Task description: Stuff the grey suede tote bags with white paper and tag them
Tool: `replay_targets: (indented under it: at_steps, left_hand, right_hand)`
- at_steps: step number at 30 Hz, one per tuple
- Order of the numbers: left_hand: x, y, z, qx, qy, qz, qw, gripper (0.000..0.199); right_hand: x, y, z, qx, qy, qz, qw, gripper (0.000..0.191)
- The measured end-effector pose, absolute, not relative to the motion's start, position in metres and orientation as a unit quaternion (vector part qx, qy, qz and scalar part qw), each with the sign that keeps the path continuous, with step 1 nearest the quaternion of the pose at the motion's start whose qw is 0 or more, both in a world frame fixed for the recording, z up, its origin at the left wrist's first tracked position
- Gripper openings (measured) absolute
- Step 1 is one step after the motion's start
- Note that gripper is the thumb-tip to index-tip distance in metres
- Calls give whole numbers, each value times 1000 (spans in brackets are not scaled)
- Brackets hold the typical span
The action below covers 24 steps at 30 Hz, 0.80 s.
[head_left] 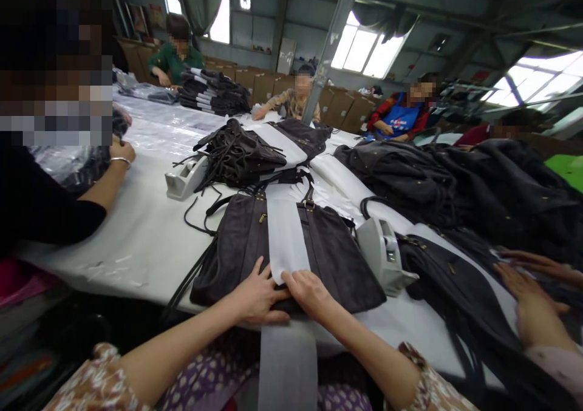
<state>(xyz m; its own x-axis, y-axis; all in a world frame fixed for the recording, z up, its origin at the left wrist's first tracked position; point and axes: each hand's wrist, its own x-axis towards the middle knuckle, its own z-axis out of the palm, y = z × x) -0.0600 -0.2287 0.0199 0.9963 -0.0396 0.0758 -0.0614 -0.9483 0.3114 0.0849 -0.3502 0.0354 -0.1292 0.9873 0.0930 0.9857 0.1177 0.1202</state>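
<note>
Thumb and curled fingers of the right hand (308, 291) appear to pinch the lower end of a white paper strip (288, 232), while the left hand (259, 297) lies spread and gripping nothing, pressed on the front of a dark grey handbag (341, 259) beside that end. Good handling here probably means letting the left palm steady the bag as the right draws the strip snug, without puckering the soft panel. The strip runs down the middle of the bag, between the handle fittings; it should lie straight, clear of the brass zipper pull (263, 218) just left of it. Another white length (288, 368) hangs below the table edge; whether it joins under the bag cannot be told. The bag lies flat on the white table (150, 217), its thin straps trailing left, best left loose and untrapped. A grey tape dispenser (378, 256) stands just beside its right side, within easy reach. Beyond the bag's top lies a pile of dark bags (241, 156).
</note>
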Motion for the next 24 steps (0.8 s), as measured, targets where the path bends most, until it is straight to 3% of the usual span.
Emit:
replay_targets:
  at_steps: [6,9,14,18,21,24]
  left_hand:
    - [-61,-232,21,990,-30,27,135,60]
    - [-59,-233,23,991,-28,18,130,63]
    - [-60,-235,24,991,-19,30,127,67]
    - [-67,-237,17,986,46,110,118,77]
    - [-69,-237,12,981,78,124,126,84]
    - [-64,-234,14,984,49,57,163,86]
  right_hand:
    - [89,-347,28,722,684,-21,-101,7]
    - [92,-351,30,731,667,2,-148,13]
    - [96,-361,30,733,666,55,-126,15]
    - [91,-370,31,724,678,75,-105,18]
    - [93,-364,37,683,719,-17,-130,17]
    - [120,-332,45,719,635,-156,-236,20]
